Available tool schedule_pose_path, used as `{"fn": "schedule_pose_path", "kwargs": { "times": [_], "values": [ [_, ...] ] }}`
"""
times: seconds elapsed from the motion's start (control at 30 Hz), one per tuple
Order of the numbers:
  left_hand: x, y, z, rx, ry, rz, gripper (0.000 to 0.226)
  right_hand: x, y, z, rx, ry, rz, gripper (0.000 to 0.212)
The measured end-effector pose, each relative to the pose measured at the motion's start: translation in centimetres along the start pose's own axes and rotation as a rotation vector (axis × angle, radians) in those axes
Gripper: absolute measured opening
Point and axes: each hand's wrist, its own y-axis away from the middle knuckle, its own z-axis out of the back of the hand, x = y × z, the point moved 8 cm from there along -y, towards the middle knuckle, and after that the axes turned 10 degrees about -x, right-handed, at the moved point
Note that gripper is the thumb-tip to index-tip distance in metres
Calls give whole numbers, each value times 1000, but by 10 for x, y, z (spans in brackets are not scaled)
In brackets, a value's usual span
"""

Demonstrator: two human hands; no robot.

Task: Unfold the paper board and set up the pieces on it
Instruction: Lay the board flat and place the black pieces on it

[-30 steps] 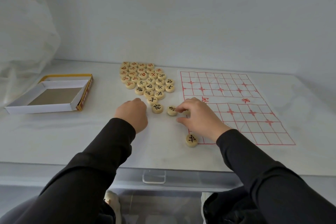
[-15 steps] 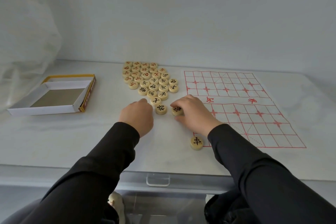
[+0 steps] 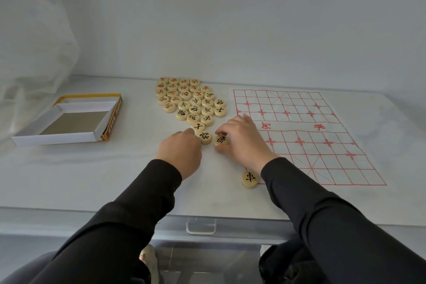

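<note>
The right hand (image 3: 244,143) covers the paper board (image 3: 322,145)'s left edge, perhaps its near-left squares.

On the paper board (image 3: 306,136), whose grid is printed in red, two red characters sit in the blank middle band, the left one reading 河 and the right one unclear, while the wooden piece (image 3: 249,179) at the board's near left corner bears a black 車.
</note>
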Motion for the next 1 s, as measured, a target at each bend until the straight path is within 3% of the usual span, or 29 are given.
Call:
{"fn": "schedule_pose_path", "kwargs": {
  "times": [0.13, 0.37, 0.53, 0.7, 1.0],
  "values": [
    [-15, 3, 2, -25, 3, -57, 27, 0, 1, 19, -88, -136, -48, 37],
    [-55, 22, 8, -103, 76, -244, 27, -24, 26, 35, -15, -141, -163, 31],
    [-73, 31, 19, -285, 181, -325, 38, -41, 50, 49, 15, -123, -227, 34],
    [-95, 40, 30, -434, 282, -392, 32, -50, 73, 58, 34, -83, -255, 37],
    [-115, 40, 23, -408, 335, -388, 38, -75, 103, 69, 36, -109, -352, 37]
  ]
}}
